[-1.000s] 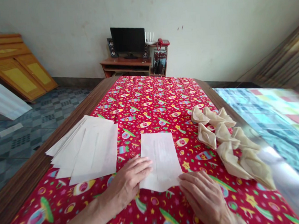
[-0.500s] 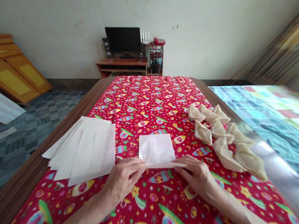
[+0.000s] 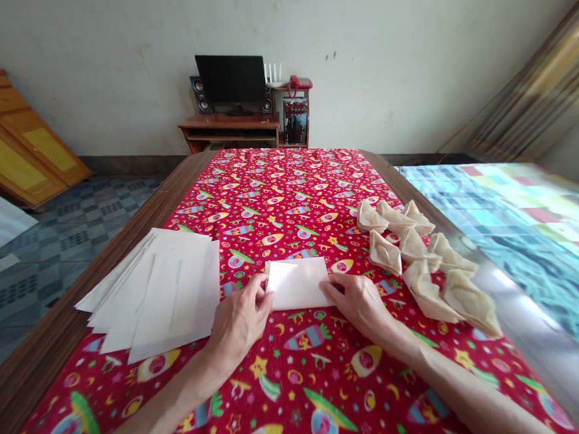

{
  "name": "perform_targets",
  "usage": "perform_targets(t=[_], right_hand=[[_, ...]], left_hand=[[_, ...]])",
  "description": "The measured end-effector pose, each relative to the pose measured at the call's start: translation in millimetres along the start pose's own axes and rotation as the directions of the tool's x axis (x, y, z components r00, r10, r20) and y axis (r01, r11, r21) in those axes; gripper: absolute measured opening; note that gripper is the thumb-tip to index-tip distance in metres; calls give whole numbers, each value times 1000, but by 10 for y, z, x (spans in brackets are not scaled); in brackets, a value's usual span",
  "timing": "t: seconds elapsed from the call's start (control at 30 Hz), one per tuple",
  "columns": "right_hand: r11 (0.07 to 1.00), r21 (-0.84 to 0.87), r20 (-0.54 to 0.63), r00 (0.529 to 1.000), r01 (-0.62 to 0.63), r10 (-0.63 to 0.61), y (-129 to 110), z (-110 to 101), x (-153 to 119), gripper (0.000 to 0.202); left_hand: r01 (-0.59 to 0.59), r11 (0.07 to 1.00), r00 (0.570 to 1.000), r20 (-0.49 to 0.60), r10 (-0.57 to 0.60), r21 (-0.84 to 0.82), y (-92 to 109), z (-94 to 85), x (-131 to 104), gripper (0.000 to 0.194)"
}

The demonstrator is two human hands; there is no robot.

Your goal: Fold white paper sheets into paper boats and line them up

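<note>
A white sheet of paper [image 3: 299,284], folded over into a wide rectangle, lies on the red patterned cloth in front of me. My left hand [image 3: 242,314] pinches its left edge between thumb and fingers. At the right edge, my right hand [image 3: 359,300] grips the paper with its fingers closed. A fanned stack of white sheets [image 3: 175,296] rests to the left of my left hand. Several folded, boat-shaped paper pieces [image 3: 417,257] sit in a group on the right side of the cloth.
The red cloth [image 3: 293,390] covers a brown wooden table [image 3: 135,239]. Beyond it stand a monitor [image 3: 232,80] and a red telephone [image 3: 301,82] on a desk. A bed with a patterned cover [image 3: 512,239] is at the right, an orange cabinet [image 3: 18,145] at the left.
The near part of the paper has been folded up and away from me, making it a shorter rectangle. Both hands have moved forward along with its side edges.
</note>
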State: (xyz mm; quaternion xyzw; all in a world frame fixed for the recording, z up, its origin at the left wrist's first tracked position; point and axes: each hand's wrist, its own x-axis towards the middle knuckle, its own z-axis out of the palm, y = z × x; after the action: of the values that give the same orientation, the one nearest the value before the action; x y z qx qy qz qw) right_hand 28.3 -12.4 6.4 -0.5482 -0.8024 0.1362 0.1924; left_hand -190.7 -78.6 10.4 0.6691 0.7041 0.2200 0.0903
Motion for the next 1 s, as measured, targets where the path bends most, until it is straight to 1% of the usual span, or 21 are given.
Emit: perform_targets(t=[0.1, 0.17, 0.23, 0.33, 0.37, 0.43, 0.5, 0.57, 0.63, 0.7, 0.83, 1.0], right_hand=[[991, -130, -14, 1000, 6, -8, -46, -1, 32, 32], [982, -188, -34, 999, 21, -28, -51, 21, 38, 33], [973, -230, -49, 998, 28, -41, -48, 45, 42, 34], [965, -262, -59, 997, 35, -52, -47, 61, 51, 34], [963, -265, -60, 997, 38, -56, -47, 62, 56, 33], [963, -266, -67, 996, 44, -64, -43, 65, 66, 33], [964, -261, -83, 994, 53, -77, -26, 78, 74, 32], [965, -253, -113, 988, 71, -103, 1, 101, 78, 31], [963, -251, -140, 981, 96, -134, 28, 125, 78, 30], [961, -255, -156, 976, 110, -153, 48, 142, 78, 30], [955, -275, -176, 970, 114, -167, 69, 161, 83, 33], [944, -289, -188, 957, 159, -219, 102, 186, 89, 32]], left_hand=[[5, 994, 1000, 4, -6, 108, 33, -19, 38, 48], [-3, 982, 1000, 19, -1, 188, 34, -13, 64, 55], [-33, 974, 999, 30, 27, 226, 24, 8, 85, 54], [-151, 963, 986, -30, 162, 225, 16, 55, 99, 43], [-204, 953, 974, -54, 222, 223, 24, 71, 97, 38], [-329, 922, 934, -76, 350, 206, 61, 99, 81, 31], [-456, 874, 882, -46, 469, 168, 115, 124, 51, 31], [-537, 833, 842, 14, 540, 132, 164, 149, 13, 34], [-554, 824, 833, 78, 548, 120, 187, 175, -20, 38], [-543, 832, 839, 107, 533, 113, 185, 197, -41, 40], [-538, 837, 842, 104, 530, 93, 161, 211, -45, 44], [-522, 846, 851, 127, 509, 107, 162, 208, -32, 46]])
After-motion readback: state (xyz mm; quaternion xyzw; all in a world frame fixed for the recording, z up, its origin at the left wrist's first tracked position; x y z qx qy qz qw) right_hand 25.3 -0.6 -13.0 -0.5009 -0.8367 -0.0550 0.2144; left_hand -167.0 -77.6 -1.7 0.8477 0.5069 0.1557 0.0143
